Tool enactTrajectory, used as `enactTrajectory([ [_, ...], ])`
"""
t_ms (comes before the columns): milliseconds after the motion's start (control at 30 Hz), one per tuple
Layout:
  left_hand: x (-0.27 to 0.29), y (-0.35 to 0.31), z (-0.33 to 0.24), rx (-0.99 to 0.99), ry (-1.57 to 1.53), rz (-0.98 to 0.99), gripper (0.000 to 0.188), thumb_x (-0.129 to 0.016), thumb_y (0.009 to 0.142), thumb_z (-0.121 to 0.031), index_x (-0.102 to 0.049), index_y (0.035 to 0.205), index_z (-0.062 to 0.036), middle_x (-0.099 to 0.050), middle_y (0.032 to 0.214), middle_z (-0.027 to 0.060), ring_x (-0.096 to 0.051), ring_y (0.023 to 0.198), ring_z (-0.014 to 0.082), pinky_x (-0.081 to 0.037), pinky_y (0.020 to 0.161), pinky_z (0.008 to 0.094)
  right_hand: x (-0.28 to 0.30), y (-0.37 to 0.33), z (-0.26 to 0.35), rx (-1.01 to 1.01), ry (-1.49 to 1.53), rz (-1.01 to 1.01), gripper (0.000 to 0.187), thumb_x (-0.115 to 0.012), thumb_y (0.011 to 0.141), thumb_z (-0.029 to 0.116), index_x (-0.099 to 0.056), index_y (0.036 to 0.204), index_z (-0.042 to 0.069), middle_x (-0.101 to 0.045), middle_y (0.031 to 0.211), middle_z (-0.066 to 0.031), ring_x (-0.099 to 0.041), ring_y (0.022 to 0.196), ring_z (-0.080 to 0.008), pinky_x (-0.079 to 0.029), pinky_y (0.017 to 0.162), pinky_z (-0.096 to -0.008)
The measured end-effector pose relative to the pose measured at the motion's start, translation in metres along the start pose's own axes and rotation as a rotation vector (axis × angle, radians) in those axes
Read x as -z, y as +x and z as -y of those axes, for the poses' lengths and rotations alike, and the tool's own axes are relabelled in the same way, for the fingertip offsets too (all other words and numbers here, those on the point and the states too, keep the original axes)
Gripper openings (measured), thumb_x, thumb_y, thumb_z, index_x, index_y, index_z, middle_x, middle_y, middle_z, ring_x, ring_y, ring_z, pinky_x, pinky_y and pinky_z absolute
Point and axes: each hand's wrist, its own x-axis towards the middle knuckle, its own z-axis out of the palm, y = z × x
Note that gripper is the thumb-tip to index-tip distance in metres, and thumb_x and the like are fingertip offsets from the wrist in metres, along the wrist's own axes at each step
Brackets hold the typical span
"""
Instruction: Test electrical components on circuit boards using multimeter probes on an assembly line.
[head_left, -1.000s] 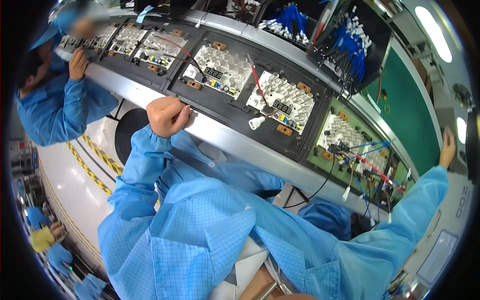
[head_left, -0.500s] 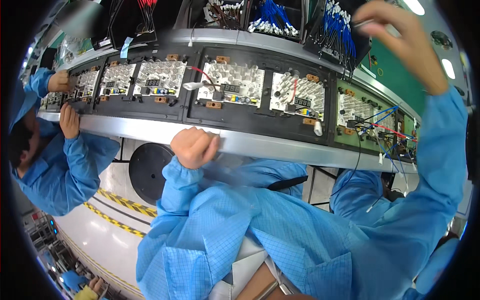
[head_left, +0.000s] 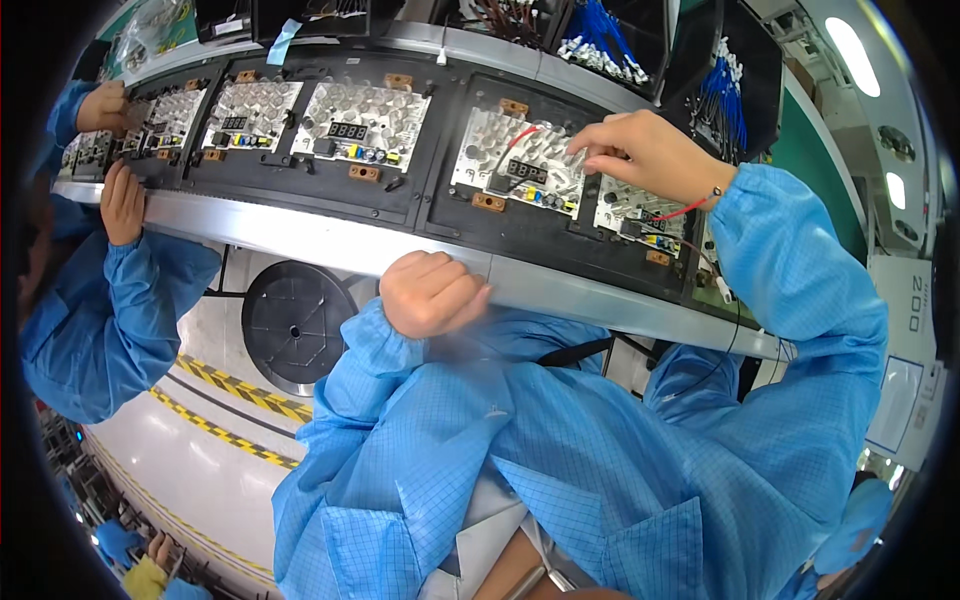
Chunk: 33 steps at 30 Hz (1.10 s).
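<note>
My right hand (head_left: 645, 155) reaches over the circuit boards with its fingers curled and thumb close to the fingertips. Anything pinched there is too small to make out. Just left of those fingertips lies a white circuit board (head_left: 480, 150) with clear round parts, a dark digit display and a red wire (head_left: 510, 146). Partly under the hand is another circuit board (head_left: 625, 212), from which red and black wires run right towards a white plug (head_left: 724, 290). My left hand (head_left: 430, 292) is a fist at the metal rail (head_left: 540, 287); its palm is hidden.
Several more boards (head_left: 350, 125) sit in black fixtures to the left. A co-worker's hands (head_left: 122, 203) work at the far left. Bins of blue wires (head_left: 605, 50) and further blue wires (head_left: 725, 95) stand beyond the line. A black round stool (head_left: 295, 325) is below.
My right hand has come down from the upper right to the boards. The view has shifted, with the boards now further right. The plug left of the middle board no longer shows there.
</note>
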Motion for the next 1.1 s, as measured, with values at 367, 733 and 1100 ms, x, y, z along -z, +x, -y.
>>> enactTrajectory([
  [367, 0.000, -0.003, 0.004, -0.018, -0.001, -0.014, 0.020, -0.074, 0.061, -0.012, -0.054, 0.062, -0.0106, -0.047, 0.058, 0.0003, -0.047, 0.049, 0.0162, -0.035, 0.043, 0.0302, -0.015, 0.005, -0.014, 0.259, -0.374, -0.098, 0.019, -0.068, 0.079, 0.017, -0.064, 0.097, 0.012, -0.055, 0.084, -0.0042, -0.056, 0.082, -0.0250, -0.047, 0.071, -0.0378],
  [733, 0.006, -0.002, 0.004, -0.005, 0.022, 0.040, 0.009, -0.070, 0.072, -0.012, -0.063, 0.069, -0.0086, -0.055, 0.060, 0.0009, -0.050, 0.048, 0.0160, -0.035, 0.044, 0.0287, -0.015, 0.011, -0.013, 0.415, -0.619, -0.007, 0.020, -0.071, 0.074, 0.018, -0.059, 0.089, 0.012, -0.053, 0.094, -0.0022, -0.054, 0.092, -0.0195, -0.045, 0.076, -0.0325],
  [1100, 0.008, -0.002, 0.006, -0.015, 0.037, 0.024, 0.010, -0.070, 0.071, -0.012, -0.062, 0.068, -0.0089, -0.056, 0.061, 0.0010, -0.051, 0.049, 0.0156, -0.035, 0.044, 0.0288, -0.012, 0.014, -0.013, 0.523, -0.733, -0.056, 0.024, -0.071, 0.073, 0.021, -0.061, 0.092, 0.011, -0.058, 0.113, -0.0034, -0.052, 0.113, -0.0211, -0.045, 0.088, -0.0331],
])
